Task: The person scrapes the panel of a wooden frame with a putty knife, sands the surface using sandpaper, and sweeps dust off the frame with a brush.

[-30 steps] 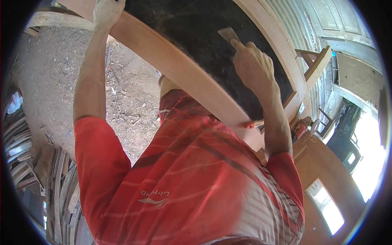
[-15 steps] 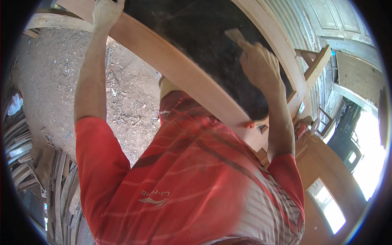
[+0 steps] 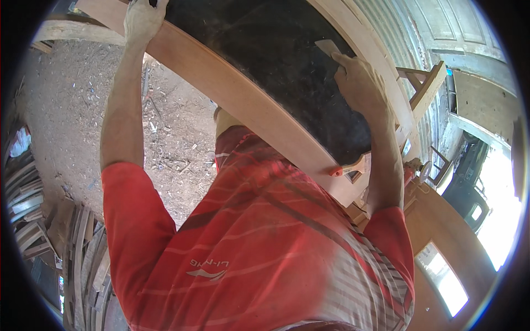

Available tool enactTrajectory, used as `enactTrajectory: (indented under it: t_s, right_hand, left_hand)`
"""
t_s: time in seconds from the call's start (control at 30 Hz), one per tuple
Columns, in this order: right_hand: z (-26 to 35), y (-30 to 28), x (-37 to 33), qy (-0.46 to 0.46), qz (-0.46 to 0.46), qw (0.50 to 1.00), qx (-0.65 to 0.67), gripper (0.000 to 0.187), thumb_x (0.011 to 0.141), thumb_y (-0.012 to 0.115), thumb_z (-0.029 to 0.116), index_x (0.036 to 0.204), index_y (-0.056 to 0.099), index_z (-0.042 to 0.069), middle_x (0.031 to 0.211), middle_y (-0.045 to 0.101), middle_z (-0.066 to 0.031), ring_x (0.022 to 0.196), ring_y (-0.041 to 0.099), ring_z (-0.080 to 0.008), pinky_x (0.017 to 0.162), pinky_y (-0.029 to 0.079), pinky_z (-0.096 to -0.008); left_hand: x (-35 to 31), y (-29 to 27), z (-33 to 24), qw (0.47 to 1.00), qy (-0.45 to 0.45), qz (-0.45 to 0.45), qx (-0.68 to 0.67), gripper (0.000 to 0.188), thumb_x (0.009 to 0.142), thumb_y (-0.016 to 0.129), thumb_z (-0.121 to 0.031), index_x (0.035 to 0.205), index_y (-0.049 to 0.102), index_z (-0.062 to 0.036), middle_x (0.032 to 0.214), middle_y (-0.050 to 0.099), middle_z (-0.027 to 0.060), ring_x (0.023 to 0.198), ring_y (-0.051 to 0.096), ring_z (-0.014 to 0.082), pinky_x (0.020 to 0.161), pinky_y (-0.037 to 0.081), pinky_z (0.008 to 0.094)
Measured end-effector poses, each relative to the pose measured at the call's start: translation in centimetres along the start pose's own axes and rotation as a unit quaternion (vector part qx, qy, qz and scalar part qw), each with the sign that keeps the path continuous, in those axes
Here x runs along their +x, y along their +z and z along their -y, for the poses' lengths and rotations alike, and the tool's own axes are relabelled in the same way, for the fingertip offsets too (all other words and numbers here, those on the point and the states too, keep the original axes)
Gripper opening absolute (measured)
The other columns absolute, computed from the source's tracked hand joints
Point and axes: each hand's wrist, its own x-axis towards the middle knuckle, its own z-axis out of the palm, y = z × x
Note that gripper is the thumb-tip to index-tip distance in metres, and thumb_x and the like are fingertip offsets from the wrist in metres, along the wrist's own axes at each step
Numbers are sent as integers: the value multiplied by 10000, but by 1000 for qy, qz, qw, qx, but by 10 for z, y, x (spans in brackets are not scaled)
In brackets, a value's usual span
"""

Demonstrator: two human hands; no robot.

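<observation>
A wooden frame [image 3: 221, 71] with a dark, dusty panel [image 3: 265, 44] inside it slants across the upper part of the view, in front of my body. My right hand [image 3: 361, 85] is closed on a flat, pale scraper [image 3: 328, 48], forefinger stretched along it, over the panel's right part. At the upper left, my left hand [image 3: 144, 21] curls over the near rail of the frame; the picture's edge cuts off some fingertips. A small red-orange piece [image 3: 335, 171] sits at the near rail's right end.
Wood scraps and shavings litter the dirt floor [image 3: 83, 105]. Stacked timber strips [image 3: 83, 259] lie at the lower left. To the right are a wooden brace [image 3: 428, 88], a red tool with a round disc [image 3: 411, 168] and a brown board with a rectangular opening [image 3: 464, 237].
My right hand has shifted a little to the right with the scraper, across the dark panel. The left hand stays nearly in place on the rail.
</observation>
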Motion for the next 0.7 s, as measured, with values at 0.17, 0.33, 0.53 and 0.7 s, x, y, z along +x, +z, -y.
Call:
enactTrajectory:
  t_s: [0.17,0.33,0.53,0.7]
  right_hand:
    - [-2,-12,10,13,34,999,27,460,939,549,161,1358,714,71,1142,719,-324,1074,710,-469,1001,529,-525]
    - [-9,-10,9,13,1,1000,2,453,915,567,146,1334,739,127,1177,742,-246,1080,710,-447,967,552,-530]
    - [-1,-19,13,11,35,999,-5,454,934,556,150,1352,715,71,1135,725,-315,1086,703,-477,1007,527,-525]
    - [5,-23,9,27,36,999,2,454,930,565,146,1354,710,72,1134,722,-313,1084,701,-482,1010,525,-528]
  left_hand:
    - [-7,-3,-1,1000,-1,12,-11,606,1010,627,-570,1334,709,-64,1293,704,241,1224,653,432,1055,504,488]
    - [-1,-2,-3,1000,17,10,-3,611,1010,624,-579,1332,710,-67,1302,699,242,1232,648,432,1061,503,488]
    - [1,0,5,1000,15,10,1,614,1013,617,-583,1334,708,-67,1322,692,242,1249,641,431,1068,500,487]
    - [-2,1,-3,1000,-9,24,10,621,1012,617,-585,1339,705,-64,1328,690,241,1253,642,425,1074,497,484]
